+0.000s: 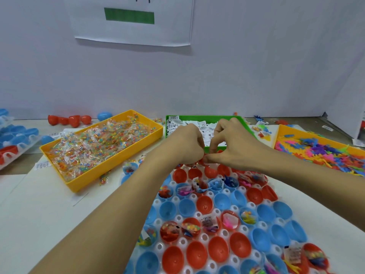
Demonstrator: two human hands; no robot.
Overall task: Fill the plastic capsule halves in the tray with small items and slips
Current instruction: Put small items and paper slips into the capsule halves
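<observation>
Hands meet over far edge of tray (199, 214): left hand (187, 144) and right hand (235, 142), fingers curled, together pinching a small red piece, likely a capsule half, too hidden to name. Target red capsule halves (209, 171) sit directly below fingertips; slips bin (205, 126) just beyond, both hands equally near

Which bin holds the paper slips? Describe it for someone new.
Start at the row of bins along the far edge of the table, past the capsule tray. The slips bin is the middle one, directly behind both hands. It is the only green bin; its neighbours are yellow-orange.
</observation>
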